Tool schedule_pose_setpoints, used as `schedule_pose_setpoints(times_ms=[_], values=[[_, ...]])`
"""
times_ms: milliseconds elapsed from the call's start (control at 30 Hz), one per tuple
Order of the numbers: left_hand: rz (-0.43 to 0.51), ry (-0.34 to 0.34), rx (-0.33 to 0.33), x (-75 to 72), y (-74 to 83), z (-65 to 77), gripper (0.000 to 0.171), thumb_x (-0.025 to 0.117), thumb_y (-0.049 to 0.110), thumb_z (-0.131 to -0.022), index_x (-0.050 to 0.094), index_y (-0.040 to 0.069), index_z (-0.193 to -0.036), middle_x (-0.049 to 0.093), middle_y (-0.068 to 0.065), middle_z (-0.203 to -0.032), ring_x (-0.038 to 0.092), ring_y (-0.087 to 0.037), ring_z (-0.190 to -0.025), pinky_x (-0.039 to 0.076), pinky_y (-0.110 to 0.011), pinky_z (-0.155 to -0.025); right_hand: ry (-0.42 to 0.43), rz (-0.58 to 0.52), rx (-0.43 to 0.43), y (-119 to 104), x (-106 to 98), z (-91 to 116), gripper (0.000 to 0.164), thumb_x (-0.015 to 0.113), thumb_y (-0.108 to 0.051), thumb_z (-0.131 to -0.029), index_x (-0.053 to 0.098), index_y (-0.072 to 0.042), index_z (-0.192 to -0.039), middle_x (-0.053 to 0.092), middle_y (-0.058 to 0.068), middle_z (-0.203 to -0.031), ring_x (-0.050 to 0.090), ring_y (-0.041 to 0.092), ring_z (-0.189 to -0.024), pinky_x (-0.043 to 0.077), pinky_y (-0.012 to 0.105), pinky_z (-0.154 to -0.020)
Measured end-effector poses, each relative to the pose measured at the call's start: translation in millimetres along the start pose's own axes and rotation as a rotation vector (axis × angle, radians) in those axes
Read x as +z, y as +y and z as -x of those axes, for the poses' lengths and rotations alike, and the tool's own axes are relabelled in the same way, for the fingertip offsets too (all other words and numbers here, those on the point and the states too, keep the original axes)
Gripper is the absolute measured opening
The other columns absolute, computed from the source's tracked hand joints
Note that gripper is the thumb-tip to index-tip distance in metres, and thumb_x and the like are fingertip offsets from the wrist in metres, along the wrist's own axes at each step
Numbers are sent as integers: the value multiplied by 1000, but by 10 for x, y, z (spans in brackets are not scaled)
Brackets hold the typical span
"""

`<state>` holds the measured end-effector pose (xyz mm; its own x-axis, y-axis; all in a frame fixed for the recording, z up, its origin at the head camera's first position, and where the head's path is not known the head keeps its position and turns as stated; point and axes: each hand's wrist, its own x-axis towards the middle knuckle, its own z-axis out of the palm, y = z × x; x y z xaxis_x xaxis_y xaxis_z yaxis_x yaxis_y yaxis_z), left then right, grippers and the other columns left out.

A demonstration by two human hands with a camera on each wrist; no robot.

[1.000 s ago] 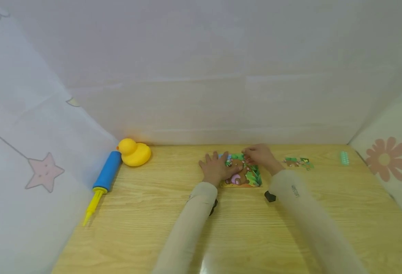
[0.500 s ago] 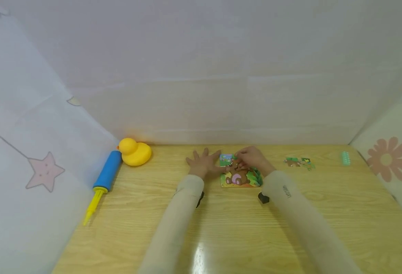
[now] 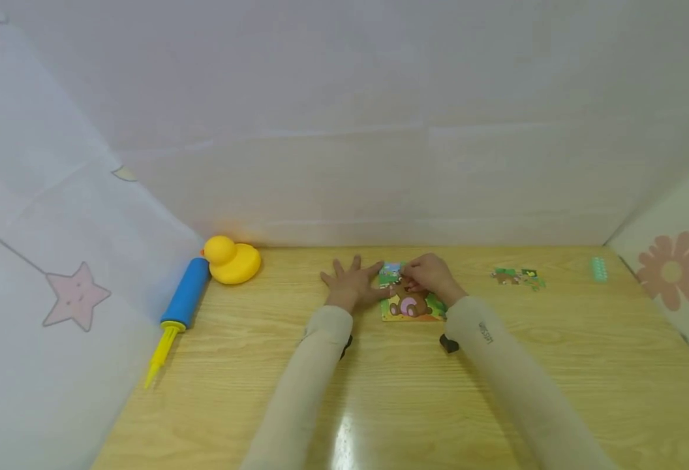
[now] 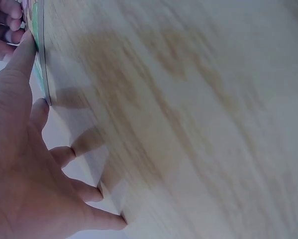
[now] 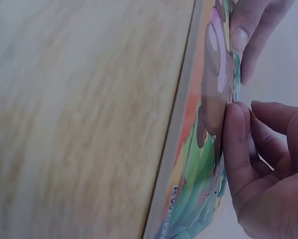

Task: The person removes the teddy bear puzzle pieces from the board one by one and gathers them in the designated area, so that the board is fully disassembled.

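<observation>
A jigsaw board point(image 3: 409, 307) with a brown bear picture lies at the back middle of the wooden table. My left hand point(image 3: 349, 284) rests spread at its left edge, thumb over the picture and the other fingertips down on the table in the left wrist view. Over the upper middle of the board, my right hand point(image 3: 431, 273) has bent fingers. Its fingertips point(image 5: 234, 110) meet the picture's surface close to the left thumb point(image 5: 239, 41). I cannot tell whether a puzzle piece sits between them. Several loose puzzle pieces point(image 3: 517, 277) lie right of the board.
A yellow rubber duck point(image 3: 234, 262) stands at the back left, beside a blue and yellow hand pump point(image 3: 183, 300). A small pale green bumpy item point(image 3: 599, 269) lies at the far right. Printed cloth walls point(image 3: 344, 163) border the table behind and on both sides.
My left hand has slid left off the bear picture to the board's edge. The right hand has moved slightly left from the board's upper right corner to its upper middle.
</observation>
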<state>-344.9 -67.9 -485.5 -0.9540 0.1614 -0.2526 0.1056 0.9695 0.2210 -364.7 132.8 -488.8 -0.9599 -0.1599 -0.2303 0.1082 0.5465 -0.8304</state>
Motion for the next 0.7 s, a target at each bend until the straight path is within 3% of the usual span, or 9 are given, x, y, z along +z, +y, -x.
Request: schedule_pose_setpoints(times_ms=[267,467,700], values=[[19,5,-16,-3,25,39,81,54,79,-87,26,52,-157,13,-8,-172,2,-58,-153,11,-82,-112,47,140,1,-67,9,71,29,62,-23,-97,78,-2,-87,77,10,-81,72,15,-66,60,28,-65],[32,1,-29,-4,52,69,79,58,75,-88,28,51,-156,14,-8,-172,2,-57,-153,11,-83,-112,46,141,-5,-77,25,102,26,63,-20,-96,79,0,-93,77,12,-87,72,17,-68,59,28,-65],[30,4,-40,1,49,57,80,58,76,-87,28,51,-156,14,-7,-172,2,-57,-153,10,-82,-112,64,-1,20,-86,73,102,24,65,-14,-97,76,4,-108,77,16,-91,74,18,-67,62,29,-64]])
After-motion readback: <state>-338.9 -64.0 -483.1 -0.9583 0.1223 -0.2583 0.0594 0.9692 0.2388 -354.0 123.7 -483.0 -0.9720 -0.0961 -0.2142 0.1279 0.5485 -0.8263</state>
